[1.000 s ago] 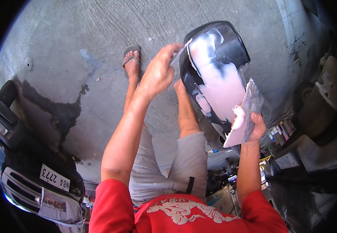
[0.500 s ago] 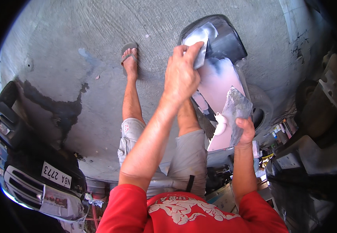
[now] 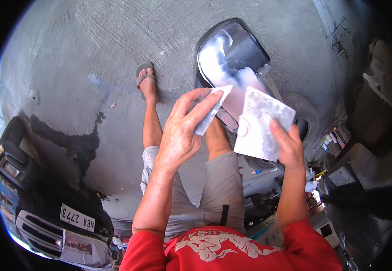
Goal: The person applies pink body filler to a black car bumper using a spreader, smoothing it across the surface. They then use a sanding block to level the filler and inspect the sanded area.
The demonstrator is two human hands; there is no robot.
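Fingers and thumb of my left hand [image 3: 180, 128] pinch a thin flat putty spreader [image 3: 215, 106], pale with grey smears. My right hand [image 3: 290, 145] grips the edge of a flat mixing board [image 3: 266, 119], its thumb on top. A dab of pale pinkish putty [image 3: 245, 128] sits on the board's left part. Beyond both hands lies a dark car body part [image 3: 245, 47], perhaps a bumper, with whitish and pink filler over it. The spreader is apart from the board, and the board hides the near part of the panel.
A tire [image 3: 305, 118] lies under the panel's right side. At lower left stands the front of a black vehicle [image 3: 51, 189]. Dark body parts [image 3: 363, 158] crowd the right. A wet stain [image 3: 69, 135] marks the concrete floor [image 3: 101, 40]. My sandalled left foot [image 3: 146, 81] is on it.
My left hand has drawn the spreader off the panel, back toward me and beside the board. My right hand has raised the board slightly and turned its face more into view.
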